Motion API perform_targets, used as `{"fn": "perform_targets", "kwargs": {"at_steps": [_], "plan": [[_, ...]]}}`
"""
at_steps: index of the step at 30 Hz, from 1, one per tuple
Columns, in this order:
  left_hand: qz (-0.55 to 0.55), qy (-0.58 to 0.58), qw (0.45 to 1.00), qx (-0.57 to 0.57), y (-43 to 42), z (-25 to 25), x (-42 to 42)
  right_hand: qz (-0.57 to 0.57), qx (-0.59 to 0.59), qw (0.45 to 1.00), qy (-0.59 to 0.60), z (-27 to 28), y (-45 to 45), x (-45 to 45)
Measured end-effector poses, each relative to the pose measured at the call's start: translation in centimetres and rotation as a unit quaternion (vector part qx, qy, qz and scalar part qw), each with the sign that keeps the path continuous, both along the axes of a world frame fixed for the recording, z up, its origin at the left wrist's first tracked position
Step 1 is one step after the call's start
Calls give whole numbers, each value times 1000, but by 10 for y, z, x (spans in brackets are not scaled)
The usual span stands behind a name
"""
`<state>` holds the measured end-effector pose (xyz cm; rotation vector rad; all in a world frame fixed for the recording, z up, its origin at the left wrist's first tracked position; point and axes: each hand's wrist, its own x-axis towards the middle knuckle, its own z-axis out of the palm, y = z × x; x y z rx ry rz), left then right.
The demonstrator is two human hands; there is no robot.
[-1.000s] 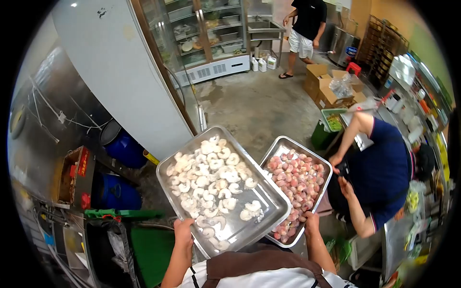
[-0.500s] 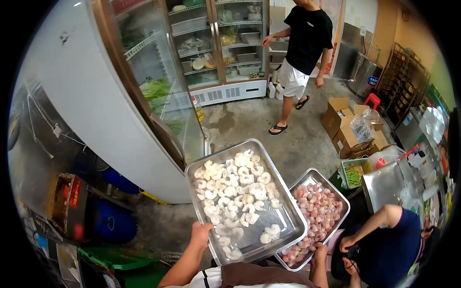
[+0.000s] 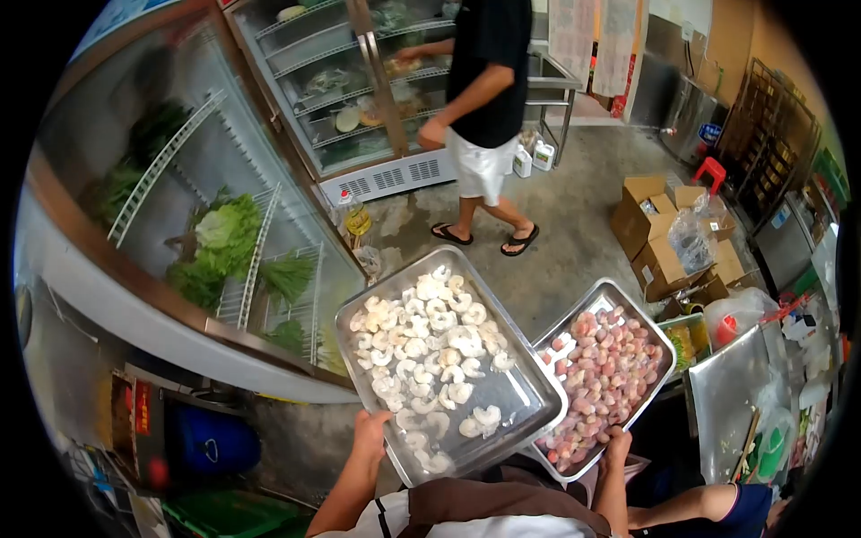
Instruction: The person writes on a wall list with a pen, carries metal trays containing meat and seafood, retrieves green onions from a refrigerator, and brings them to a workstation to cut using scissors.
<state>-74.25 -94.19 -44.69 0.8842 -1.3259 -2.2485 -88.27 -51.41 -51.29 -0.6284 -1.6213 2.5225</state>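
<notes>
My left hand (image 3: 369, 435) is closed on the near-left rim of a metal tray (image 3: 507, 420) with peeled shrimp (image 3: 421, 332) spread over it. Most of the shrimp lie toward the far-left part, with bare wet metal at the near right. My right hand (image 3: 616, 446) grips the near edge of a second metal tray (image 3: 665, 377), full of small pinkish-red rounded meat pieces (image 3: 605, 377) whose exact kind I cannot tell. The shrimp tray's right corner overlaps the second tray's left side. Both trays are in front of my body, above the floor.
A glass-door fridge with lettuce (image 3: 229, 229) stands close on the left, another fridge (image 3: 390, 175) behind. A person in black (image 3: 489, 81) walks ahead. Cardboard boxes (image 3: 659, 238), a steel counter (image 3: 740, 394) and another person's arm (image 3: 686, 508) are on the right; a blue barrel (image 3: 213, 439) sits lower left.
My view has turned left and moved nearer the fridge, with both trays still in my hands. The person in black has stepped left to the far fridge. The person at lower right is now mostly out of view.
</notes>
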Motion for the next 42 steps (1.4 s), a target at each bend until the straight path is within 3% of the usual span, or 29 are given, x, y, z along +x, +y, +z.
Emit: {"fn": "perform_targets", "kwargs": {"at_steps": [4,6,10,12,14,18,19,20,21,22,23,24,26,30,32,36,38,42], "plan": [[30,-26,999,-27,1,2,0,-39,3,999,2,-41,17,9],[4,42,999,-34,1,0,-4,-30,0,999,20,-67,29,9],[-2,22,999,-40,-16,-20,-5,-66,-33,997,34,-68,31,15],[-22,12,998,-60,-14,-7,-14,-68,18,997,29,-67,29,19],[-17,19,999,-44,-17,-14,-24,-55,26,998,30,-97,40,22],[8,-19,995,-93,-35,-46,-12,-125,-7,992,-7,-85,10,49],[-62,-11,994,-94,-32,-29,-8,-94,-8,995,-20,-63,11,63],[-28,-17,998,-50,-15,-8,-6,-108,13,994,-33,-69,19,73],[3,-43,997,-67,-25,-38,3,-128,27,990,-53,-49,25,91],[-16,-34,998,-58,-17,-36,24,-175,27,982,-63,-18,29,128],[15,-49,995,-83,11,-11,50,-187,30,980,-54,-12,50,159],[-37,-55,994,-83,-14,0,-8,-151,3,987,-47,-2,32,109],[-44,-62,991,-113,-18,-1,-7,-147,-89,985,-26,24,28,121],[-119,-21,988,-95,-26,3,-1,-183,-89,979,-6,8,14,135],[-174,-64,977,-103,-44,3,-12,-188,-74,979,-25,11,3,136],[-154,-20,986,-55,-53,-11,-16,-185,-55,981,-27,14,-9,151],[-160,-27,985,-56,-40,17,-10,-193,-50,980,-22,9,-11,155],[-148,-37,988,-38,-32,25,-6,-197,-40,979,-20,38,-13,158]]}}
